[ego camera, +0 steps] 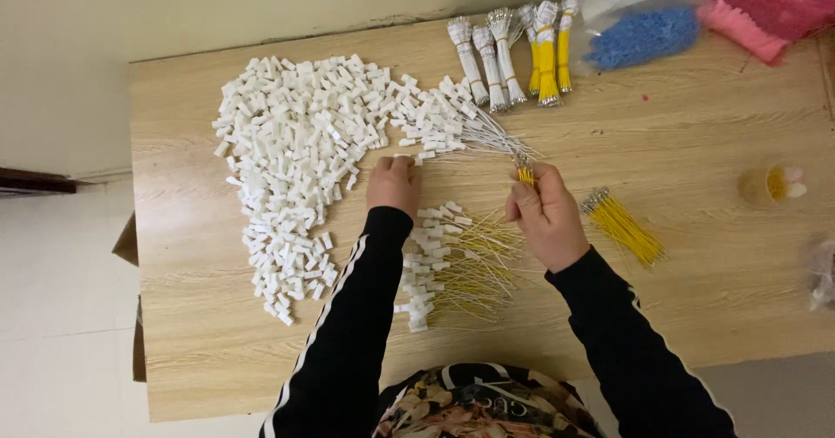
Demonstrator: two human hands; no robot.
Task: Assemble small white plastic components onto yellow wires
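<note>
Near the middle of the wooden worktop, your left hand lies knuckles up with its fingers curled down onto the near edge of the big heap of small white plastic connector housings; whether a housing is already pinched under the fingertips cannot be told from above. Your right hand is closed around a few yellow wires, their metal-tipped ends poking out above the fist.

Between your forearms lies a pile of finished yellow leads with white housings, and a similar fan of white-wired leads sits just beyond your hands. A loose bunch of yellow wires rests to the right of your right hand. Bundled white and yellow wires line the far edge, beside a clear bag of blue parts and a pink bag at the far right corner.

Watch your left sleeve: it seems to pass right beside the finished pile, and a sweep could tangle those leads. The wires in your fist could also slip if your hold loosens, mixing with the fan ahead.
</note>
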